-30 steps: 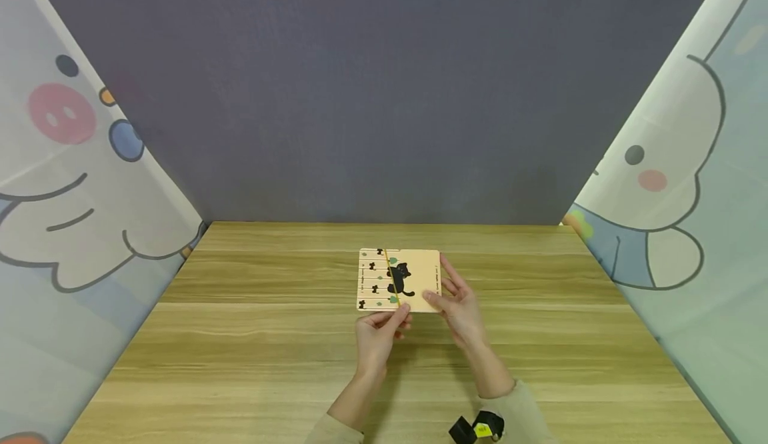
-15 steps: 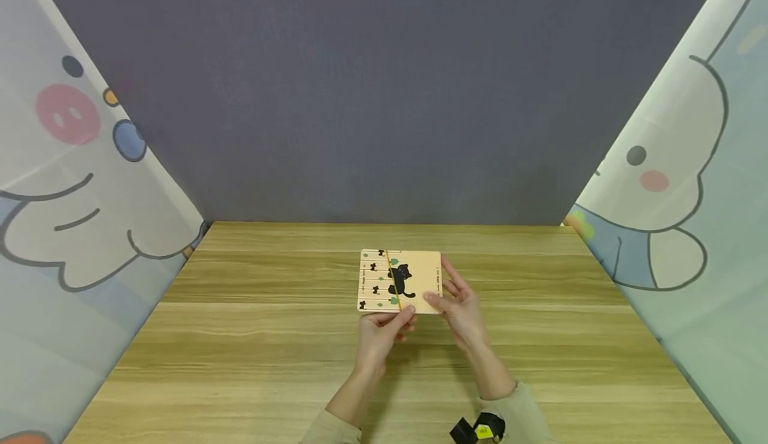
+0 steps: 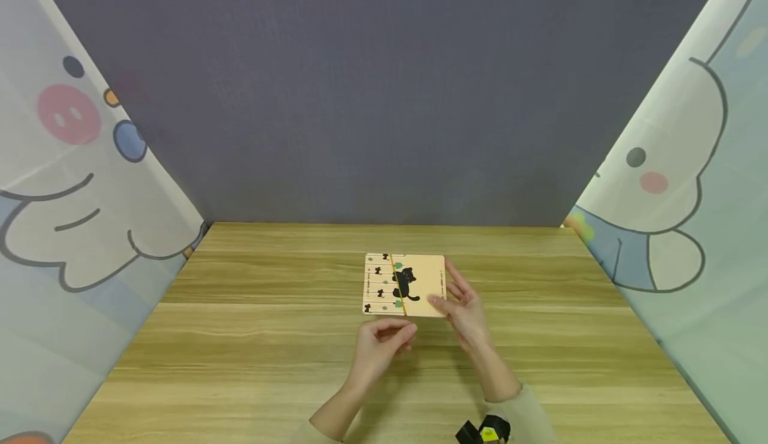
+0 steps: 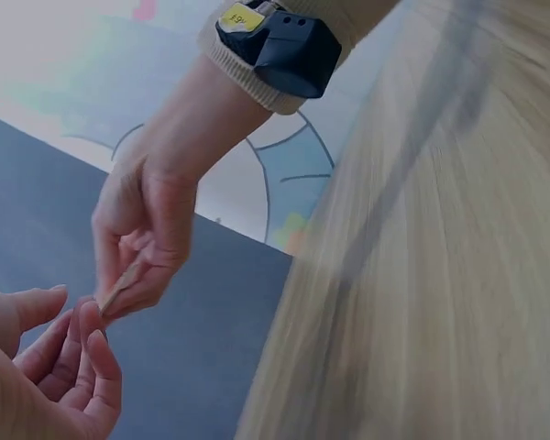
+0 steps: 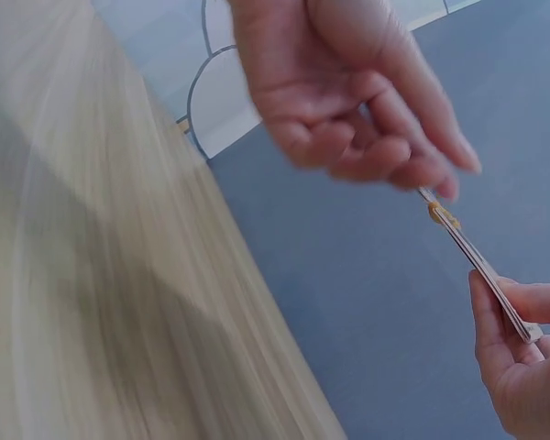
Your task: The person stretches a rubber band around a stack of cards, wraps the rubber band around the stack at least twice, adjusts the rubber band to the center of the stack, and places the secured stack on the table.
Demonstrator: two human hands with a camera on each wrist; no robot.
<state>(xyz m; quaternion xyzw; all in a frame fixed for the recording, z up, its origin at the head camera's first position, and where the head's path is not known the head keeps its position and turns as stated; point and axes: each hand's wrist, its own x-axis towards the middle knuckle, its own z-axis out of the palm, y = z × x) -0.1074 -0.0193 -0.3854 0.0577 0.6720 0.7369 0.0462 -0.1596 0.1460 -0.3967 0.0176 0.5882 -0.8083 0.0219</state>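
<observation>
A thin cream notebook printed with black cats is held up in front of me. My right hand grips its right side, thumb on the front and fingers behind. Round the notebook runs a narrow yellow rubber band. Seen edge-on in the right wrist view, the notebook shows several thin layers, and a small bunch of the rubber band sits at its edge. Just below the lower edge is my left hand, fingers loosely curled. In the left wrist view its thumb stands apart from the fingers, with nothing between them.
Beneath my hands lies a wood-grain table. A dark grey panel rises behind its far edge. Cartoon-printed curtains flank both sides. My right wrist wears a black camera.
My left hand has let go of the notebook's lower edge and moved slightly down. The right hand and notebook have shifted a little right and down.
</observation>
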